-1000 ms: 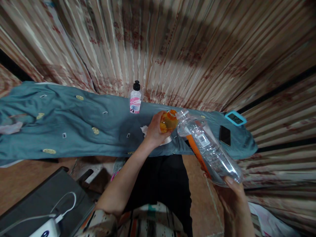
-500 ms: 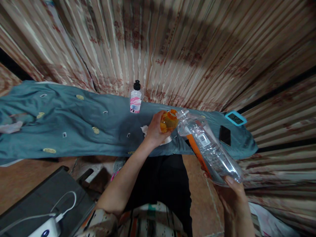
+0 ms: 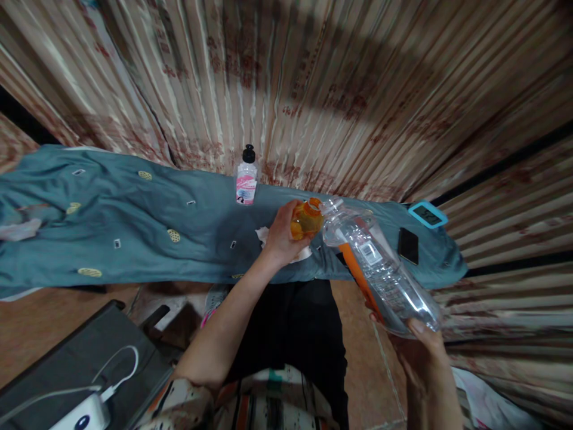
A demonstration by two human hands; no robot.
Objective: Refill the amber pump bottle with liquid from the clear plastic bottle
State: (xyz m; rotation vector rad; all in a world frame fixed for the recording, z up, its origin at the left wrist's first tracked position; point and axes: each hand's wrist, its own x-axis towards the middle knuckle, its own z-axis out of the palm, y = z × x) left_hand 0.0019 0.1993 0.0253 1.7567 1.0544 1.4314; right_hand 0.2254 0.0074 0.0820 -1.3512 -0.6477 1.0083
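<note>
My left hand (image 3: 283,237) is wrapped round a small orange see-through bottle (image 3: 306,222), tilted to the right with its open neck facing the other bottle. My right hand (image 3: 418,343) grips the base of a large clear plastic bottle (image 3: 387,269) with an orange label strip and a barcode. The large bottle slants up to the left, and its mouth is at the orange bottle's neck; whether the two touch I cannot tell. Any liquid passing between them is too faint to make out. A crumpled white tissue (image 3: 303,255) lies beneath my left hand.
A bottle with a black cap and pink label (image 3: 246,182) stands at the back of the cloth-covered table (image 3: 143,221). A phone (image 3: 408,245) and a blue-framed digital clock (image 3: 428,214) lie at the right end. Curtains (image 3: 286,89) hang behind. A white power bank (image 3: 85,415) sits lower left.
</note>
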